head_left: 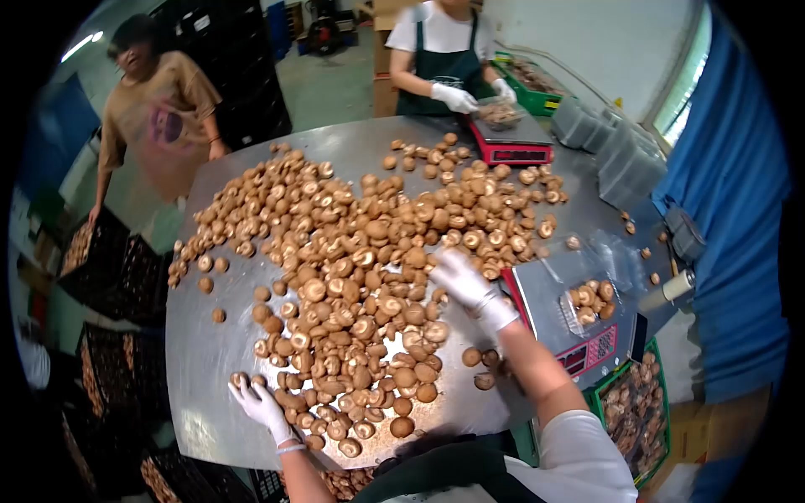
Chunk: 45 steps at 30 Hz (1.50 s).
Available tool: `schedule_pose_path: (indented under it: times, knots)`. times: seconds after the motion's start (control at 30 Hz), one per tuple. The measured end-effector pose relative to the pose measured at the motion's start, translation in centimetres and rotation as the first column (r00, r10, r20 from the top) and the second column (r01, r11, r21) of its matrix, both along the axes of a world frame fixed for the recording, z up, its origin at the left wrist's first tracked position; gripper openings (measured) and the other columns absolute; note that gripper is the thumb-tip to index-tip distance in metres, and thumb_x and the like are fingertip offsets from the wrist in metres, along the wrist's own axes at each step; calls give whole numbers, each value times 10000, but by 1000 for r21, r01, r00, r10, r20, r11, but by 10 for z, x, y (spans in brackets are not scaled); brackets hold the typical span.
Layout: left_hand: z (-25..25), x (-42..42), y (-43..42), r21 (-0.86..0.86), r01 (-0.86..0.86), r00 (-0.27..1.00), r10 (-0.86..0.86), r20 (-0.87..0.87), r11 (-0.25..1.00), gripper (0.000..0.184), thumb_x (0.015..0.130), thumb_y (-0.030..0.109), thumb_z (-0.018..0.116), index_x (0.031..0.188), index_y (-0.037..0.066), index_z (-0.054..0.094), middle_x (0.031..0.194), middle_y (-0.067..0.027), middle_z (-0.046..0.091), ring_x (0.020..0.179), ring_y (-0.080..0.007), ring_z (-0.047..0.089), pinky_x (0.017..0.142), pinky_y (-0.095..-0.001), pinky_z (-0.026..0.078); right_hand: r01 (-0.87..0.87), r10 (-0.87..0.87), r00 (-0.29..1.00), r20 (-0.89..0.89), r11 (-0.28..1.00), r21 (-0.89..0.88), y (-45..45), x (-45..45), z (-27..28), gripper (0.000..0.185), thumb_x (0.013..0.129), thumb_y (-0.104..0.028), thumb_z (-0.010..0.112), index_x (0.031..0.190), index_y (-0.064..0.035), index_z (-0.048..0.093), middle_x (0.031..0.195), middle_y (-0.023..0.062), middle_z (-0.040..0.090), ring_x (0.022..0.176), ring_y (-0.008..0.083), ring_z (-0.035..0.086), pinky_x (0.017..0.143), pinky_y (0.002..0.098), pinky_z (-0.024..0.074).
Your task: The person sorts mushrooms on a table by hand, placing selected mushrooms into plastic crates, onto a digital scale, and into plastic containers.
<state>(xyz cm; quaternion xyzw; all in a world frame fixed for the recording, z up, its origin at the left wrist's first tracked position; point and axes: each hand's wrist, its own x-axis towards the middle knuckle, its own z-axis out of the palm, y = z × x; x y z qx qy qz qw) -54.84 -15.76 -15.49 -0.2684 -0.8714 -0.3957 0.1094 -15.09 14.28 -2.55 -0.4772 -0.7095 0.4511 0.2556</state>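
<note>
A large heap of brown mushrooms (pixel 335 285) is spread over a metal table (pixel 210 335). My left hand (pixel 262 408), in a white glove, lies at the near left edge of the heap. Its fingers are stretched out, with a couple of mushrooms (pixel 248 381) at the fingertips. Over the right side of the heap reaches my right hand (pixel 463 278), also gloved and blurred by motion. Its fingers look extended, and I see nothing held in them. To its right, a clear plastic box of mushrooms (pixel 592 300) rests on a red-edged scale (pixel 537 293).
Across the table, a gloved person (pixel 440 67) handles a clear box (pixel 501 114) at a second scale (pixel 516 154). Another person (pixel 159 117) stands left by black crates (pixel 109 251). Stacked plastic boxes (pixel 629 163) stand at right. A green crate (pixel 667 402) sits below the near scale.
</note>
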Motion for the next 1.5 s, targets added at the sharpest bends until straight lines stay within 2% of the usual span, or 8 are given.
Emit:
schedule_pose_path:
  times: [0.1, 0.3, 0.83, 0.97, 1.17, 1.33, 1.4, 1.5]
  knots:
    - [2, 1, 1, -10, -9, 1000, 9, -20, 1000, 376, 882, 186, 542, 1212, 7, 572, 1436, -210, 375, 1267, -369, 432, 1041, -412, 360, 207, -365, 891, 271, 856, 475, 66, 40, -22, 693, 835, -485, 607, 1356, -59, 439, 1373, 271, 399, 1216, 423, 444, 1023, 444, 374]
    - [4, 3, 3, -17, -37, 999, 36, -37, 999, 358, 866, 185, 562, 1189, 35, 599, 1415, -233, 393, 1244, -387, 454, 1019, -421, 380, 234, -364, 591, 720, 932, 279, 78, 35, -59, 790, 786, -665, 526, 1444, -272, 335, 1463, 201, 323, 1256, 430, 399, 1039, 479, 354]
    - [36, 22, 2, 118, -5, 980, -19, 200, 993, 442, 858, 182, 616, 1254, 8, 531, 1492, -196, 272, 1344, -339, 319, 1097, -387, 281, -226, 5, 903, 430, 856, 464, -62, -11, -45, 509, 804, -408, 653, 1227, -133, 592, 1263, 176, 534, 1143, 379, 484, 979, 443, 399]
    - [92, 103, 7, 151, 201, 940, -234, 246, 968, 447, 812, 250, 680, 1191, 39, 571, 1248, -141, 529, 1112, -292, 517, 941, -409, 387, -280, 253, 960, 119, 861, 425, -117, -54, -7, 507, 798, -443, 651, 1128, -60, 616, 1114, 127, 609, 1053, 314, 536, 881, 436, 439]
    - [78, 157, 22, -294, 438, 891, -454, 17, 849, 540, 749, 335, 720, 1197, 80, 562, 1116, -121, 581, 990, -298, 567, 832, -400, 432, -555, 249, 807, 535, 629, 545, -164, -106, -39, 602, 726, -431, 719, 1172, -56, 566, 1047, 120, 579, 986, 296, 540, 844, 404, 434]
    - [102, 155, 2, 418, 451, 609, -614, 501, 789, 555, 830, 89, 630, 1350, 59, 435, 1294, -114, 512, 1149, -252, 537, 981, -344, 424, -471, 470, 859, -204, 881, 43, -149, -81, -29, 545, 816, -185, 682, 1316, -76, 495, 1185, 112, 543, 1134, 246, 525, 962, 332, 429]
    - [119, 157, -5, 697, 262, 203, -744, 636, 667, 605, 878, 44, 556, 1434, 63, 319, 1422, -74, 402, 1232, -207, 472, 993, -320, 421, -588, 369, 743, -559, 758, -282, -149, -76, -20, 579, 867, -119, 639, 1388, -44, 400, 1323, 103, 480, 1229, 165, 458, 1018, 301, 402]
    - [129, 166, -11, 806, 75, -1, -808, 589, 588, 615, 880, 47, 541, 1445, 72, 301, 1450, -86, 359, 1258, -205, 444, 997, -322, 418, -688, 185, 640, -746, 570, -449, -156, -72, -20, 647, 876, -167, 640, 1408, 20, 322, 1371, 123, 445, 1249, 197, 460, 1039, 324, 386]
